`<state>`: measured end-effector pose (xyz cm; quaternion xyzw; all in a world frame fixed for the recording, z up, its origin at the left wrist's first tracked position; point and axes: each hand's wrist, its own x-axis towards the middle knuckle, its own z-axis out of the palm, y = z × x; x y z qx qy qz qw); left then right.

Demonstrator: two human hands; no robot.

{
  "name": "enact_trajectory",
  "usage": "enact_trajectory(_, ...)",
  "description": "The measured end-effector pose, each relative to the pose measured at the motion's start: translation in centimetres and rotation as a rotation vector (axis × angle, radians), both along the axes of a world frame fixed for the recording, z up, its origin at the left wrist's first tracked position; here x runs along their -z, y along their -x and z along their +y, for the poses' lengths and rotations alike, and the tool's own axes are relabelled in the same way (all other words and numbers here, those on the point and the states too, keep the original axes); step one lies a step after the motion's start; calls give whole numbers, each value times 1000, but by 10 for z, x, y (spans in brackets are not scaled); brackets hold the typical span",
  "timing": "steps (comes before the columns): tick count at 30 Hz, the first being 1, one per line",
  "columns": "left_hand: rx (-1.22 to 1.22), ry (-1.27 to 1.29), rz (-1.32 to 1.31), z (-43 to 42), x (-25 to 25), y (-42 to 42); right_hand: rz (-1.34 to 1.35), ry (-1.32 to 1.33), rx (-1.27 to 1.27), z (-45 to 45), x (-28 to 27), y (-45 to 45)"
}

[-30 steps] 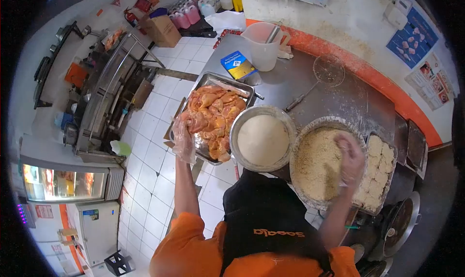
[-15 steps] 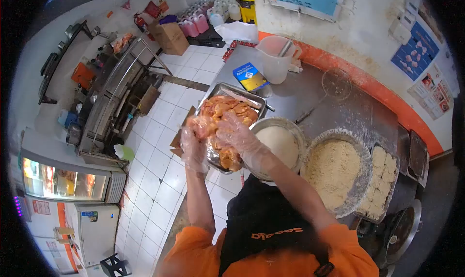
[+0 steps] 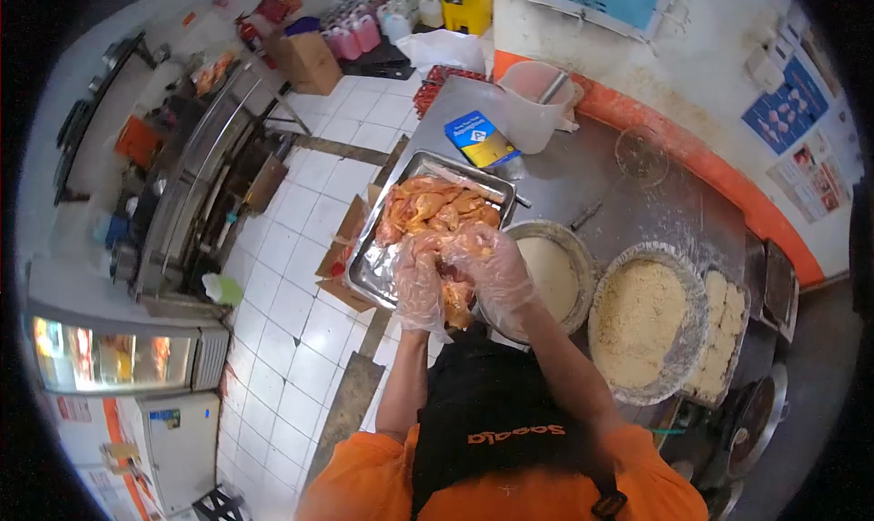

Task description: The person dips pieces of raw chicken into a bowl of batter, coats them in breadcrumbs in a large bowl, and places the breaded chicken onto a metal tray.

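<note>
A steel tray (image 3: 369,270) holds several raw, orange-tinted chicken pieces (image 3: 428,202). Both my hands wear clear plastic gloves and are close together over the tray's near end. My left hand (image 3: 420,280) is closed around a chicken piece, mostly hidden by the fingers. My right hand (image 3: 494,268) closes on the same meat from the other side, its fingers curled. Just below, between the wrists, one chicken piece (image 3: 457,304) shows near the tray's corner. Right of the tray, beside my right wrist, stands a round metal bowl (image 3: 585,289) of pale white mixture.
A large basin (image 3: 696,339) of crumbly flour stands to the right, with a tray of pale coated pieces (image 3: 719,325) beyond. Farther back are a blue-yellow box (image 3: 478,138), a plastic jug (image 3: 531,111) and a wire strainer (image 3: 642,157). A cardboard box (image 3: 344,257) sits left of the tray.
My hands have come closer together and nearer my body. The left hand has moved right and down with its chicken piece, and the camera view has shifted slightly.
</note>
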<state>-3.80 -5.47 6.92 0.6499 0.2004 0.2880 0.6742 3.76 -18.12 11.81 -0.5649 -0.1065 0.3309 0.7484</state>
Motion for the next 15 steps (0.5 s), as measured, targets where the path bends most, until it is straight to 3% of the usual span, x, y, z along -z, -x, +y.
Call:
enact_trajectory(2,44,507,-24,-14,-27,-7,18,-16,61,-4,9,0)
enact_trajectory(3,238,707,-88,11,11,-12,-152,111,-60,-16,7,-8)
enact_trajectory(6,365,303,157,-6,-36,-23,-174,152,15,-33,8,-3)
enact_trajectory(7,360,95,180,-14,-36,-28,-418,314,33,-37,4,-3)
enact_trajectory(10,331,-96,56,-24,-21,-40,-492,489,198,-39,1,7)
enact_trajectory(11,300,-48,15,-26,1,-46,-430,453,232,-42,2,8)
enact_trajectory(13,394,57,27,-39,-20,-46,-308,378,301,-48,10,7)
enact_trajectory(15,430,35,19,-53,-28,-47,-445,358,428,-54,24,2)
